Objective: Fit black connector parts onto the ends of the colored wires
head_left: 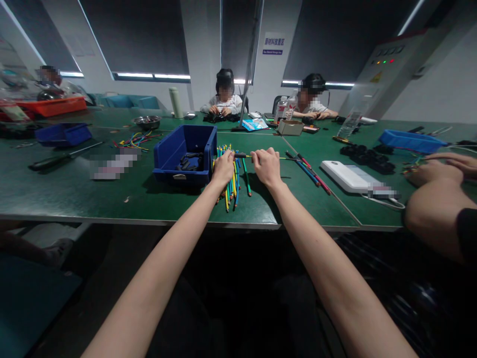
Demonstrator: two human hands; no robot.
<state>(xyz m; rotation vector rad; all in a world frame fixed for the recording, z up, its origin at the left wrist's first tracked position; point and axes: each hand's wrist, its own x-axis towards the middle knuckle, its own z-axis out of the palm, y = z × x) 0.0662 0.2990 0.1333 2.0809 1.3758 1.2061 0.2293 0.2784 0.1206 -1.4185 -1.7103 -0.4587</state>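
My left hand [223, 168] is closed around a short black sleeve [240, 155], whose end sticks out to the right of the fingers. My right hand [267, 164] grips a thin yellow wire [286, 158]; a short stretch of it shows between the sleeve and this hand, and more runs out to the right. Beneath and beside the left hand lies a bunch of yellow, blue and green wires [235, 186]. A blue bin [164, 175] with several black pieces [191, 161] stands just left of that hand. Blue and red wires [311, 171] lie right of my right hand.
A white power bank [343, 177] rests on the green table [179, 204]. A screwdriver-like tool [55, 160], a metal bowl [146, 122] and loose coloured wires [136, 142] are leftward. A co-worker's arm [432, 209] reaches in at the right. Two people sit opposite.
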